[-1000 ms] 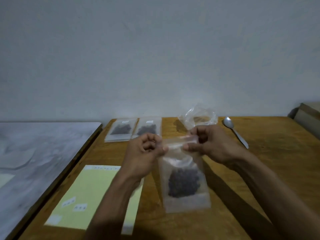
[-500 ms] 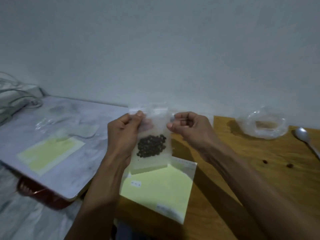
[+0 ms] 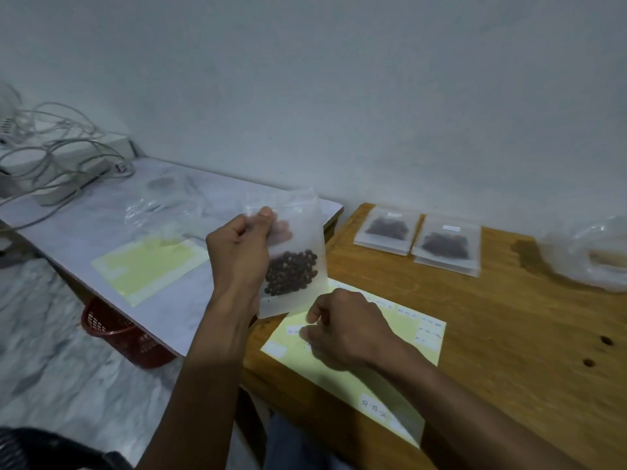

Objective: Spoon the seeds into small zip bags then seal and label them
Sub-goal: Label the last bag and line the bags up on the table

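Left hand (image 3: pixel 239 256): raised above the worktop edge, grip closed on the upper left part of the zip bag, thumb in front, fingers behind the plastic.
Zip bag (image 3: pixel 291 252): clear, held upright in the air at 12 o'clock from the right hand; no label visible on it.
Seeds (image 3: pixel 291 273): dark, round, heaped in the lower half of the held bag.
Right hand (image 3: pixel 342 329): down on the label sheet, fingers curled, fingertips at a small white sticker; cannot tell whether the grip has actually caught it.
Label sheet (image 3: pixel 366 378): pale yellow backing flat on the wooden worktop (image 3: pixel 509 334); small white stickers with handwriting, mostly too small to read; one at 5 o'clock from the right hand reads roughly "27-07-2…".
Filled bags (image 3: pixel 419 240): two lying flat side by side, touching, at 2 o'clock from the right hand, each with dark seeds and a small white label, writing unreadable.
Large plastic bag (image 3: pixel 590 256): crumpled, clear, at 3 o'clock on the worktop edge of view.
Second yellow sheet (image 3: pixel 149 262): on the grey marbled worktop (image 3: pixel 84 228), at 9 o'clock from the left hand.
Red basket (image 3: pixel 118 334): on the floor beneath the grey worktop.
Cables (image 3: pixel 51 147): white tangle at 10 o'clock.
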`<state>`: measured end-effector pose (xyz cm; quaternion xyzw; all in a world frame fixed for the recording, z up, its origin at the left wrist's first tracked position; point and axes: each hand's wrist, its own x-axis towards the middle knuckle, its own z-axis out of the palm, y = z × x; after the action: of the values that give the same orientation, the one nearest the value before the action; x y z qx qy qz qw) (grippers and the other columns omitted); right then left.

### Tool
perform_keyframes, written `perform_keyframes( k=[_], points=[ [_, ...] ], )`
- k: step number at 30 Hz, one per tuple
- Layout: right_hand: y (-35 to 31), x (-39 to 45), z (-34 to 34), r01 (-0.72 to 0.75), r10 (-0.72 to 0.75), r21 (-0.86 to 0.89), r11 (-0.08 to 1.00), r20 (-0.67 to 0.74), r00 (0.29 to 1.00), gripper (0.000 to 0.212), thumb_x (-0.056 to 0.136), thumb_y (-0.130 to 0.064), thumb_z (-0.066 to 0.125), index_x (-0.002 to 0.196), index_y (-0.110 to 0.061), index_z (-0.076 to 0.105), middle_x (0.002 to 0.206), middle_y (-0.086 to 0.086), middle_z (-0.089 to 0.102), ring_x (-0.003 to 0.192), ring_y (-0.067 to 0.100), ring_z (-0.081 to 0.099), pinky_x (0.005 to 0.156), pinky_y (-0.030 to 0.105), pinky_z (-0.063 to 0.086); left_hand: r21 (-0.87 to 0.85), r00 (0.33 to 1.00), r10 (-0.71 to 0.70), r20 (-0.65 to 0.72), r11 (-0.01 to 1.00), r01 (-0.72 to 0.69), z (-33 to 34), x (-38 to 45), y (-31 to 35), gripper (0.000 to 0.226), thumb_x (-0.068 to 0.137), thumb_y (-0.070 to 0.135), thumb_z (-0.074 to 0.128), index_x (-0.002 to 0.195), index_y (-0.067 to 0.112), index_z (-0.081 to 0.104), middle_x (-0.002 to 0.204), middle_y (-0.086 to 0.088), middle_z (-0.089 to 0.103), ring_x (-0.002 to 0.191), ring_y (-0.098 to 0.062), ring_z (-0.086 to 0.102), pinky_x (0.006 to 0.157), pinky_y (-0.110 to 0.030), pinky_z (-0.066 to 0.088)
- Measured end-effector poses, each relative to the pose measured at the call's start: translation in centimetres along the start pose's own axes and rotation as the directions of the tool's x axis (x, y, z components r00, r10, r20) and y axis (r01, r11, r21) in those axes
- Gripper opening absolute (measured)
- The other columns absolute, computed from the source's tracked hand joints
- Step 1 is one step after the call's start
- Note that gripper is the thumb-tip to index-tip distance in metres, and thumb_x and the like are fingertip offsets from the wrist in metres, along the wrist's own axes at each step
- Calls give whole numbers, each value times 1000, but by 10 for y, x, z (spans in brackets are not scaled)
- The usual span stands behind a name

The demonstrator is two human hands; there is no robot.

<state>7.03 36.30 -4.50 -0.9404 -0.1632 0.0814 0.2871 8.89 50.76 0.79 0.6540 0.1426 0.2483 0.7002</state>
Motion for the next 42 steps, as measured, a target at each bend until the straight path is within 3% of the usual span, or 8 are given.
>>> perform_keyframes(
  k=[5,15,20,25,27,31,39,42],
  points=[
    [-6,7,8,-14,13,-26,1000,-8,1000,13,88,-37,70,85,-25,69,89,-7,69,93,18,62,92,45,51,-2,1000,14,-21,1000,-14,-8,4,1,19,97,29,67,85,16,75,81,4,80,87,-18,78,94,-50,58],
    [-2,6,5,-2,-1,68,998,36,999,9,89,-26,62,83,-21,66,82,-4,72,83,14,69,84,46,56,-4,1000,-13,-15,1000,13,-11,6,-4,23,97,30,67,88,10,74,81,3,80,83,-15,78,88,-48,61],
    [3,-8,-35,35,-35,206,978,-3,999,11,94,-24,68,85,-17,69,81,-10,69,73,-1,62,68,17,51,-39,998,-63,22,997,64,-10,7,-6,21,97,28,67,90,10,75,84,-2,81,86,-18,78,90,-49,60],
    [-7,-5,-87,150,-109,135,980,-272,956,15,94,-28,67,81,-22,65,79,-12,65,68,0,57,59,19,41,-68,971,-132,201,987,149,17,-15,-11,27,96,26,69,91,1,75,89,-20,78,90,-40,76,89,-59,59],
    [-9,1,-99,139,-114,55,989,-317,941,15,93,-26,66,80,-20,67,79,-13,67,70,1,59,64,27,48,-71,958,-134,255,985,156,31,-24,-11,27,97,24,68,89,0,76,89,-22,77,86,-38,75,90,-59,59],
    [-3,4,-108,58,-68,-41,998,-335,940,17,91,-27,63,79,-18,70,84,-6,69,84,16,63,77,47,57,-82,951,-119,286,986,148,48,-32,-10,23,98,20,65,89,3,78,91,-20,78,86,-32,75,92,-53,59],
    [6,-1,-115,0,-36,-109,994,-327,944,17,91,-22,61,80,-13,71,87,2,69,81,23,64,76,47,58,-61,943,-101,316,990,126,59,-40,-7,22,97,20,67,85,7,80,86,-17,79,79,-29,76,86,-49,61],
    [8,0,-115,-13,-19,-95,995,-333,943,17,89,-21,62,76,-15,72,86,1,69,81,23,65,74,47,59,-62,934,-84,348,992,112,57,-41,-8,8,90,13,75,88,7,79,87,-15,79,82,-31,77,83,-46,61]
  ],
)
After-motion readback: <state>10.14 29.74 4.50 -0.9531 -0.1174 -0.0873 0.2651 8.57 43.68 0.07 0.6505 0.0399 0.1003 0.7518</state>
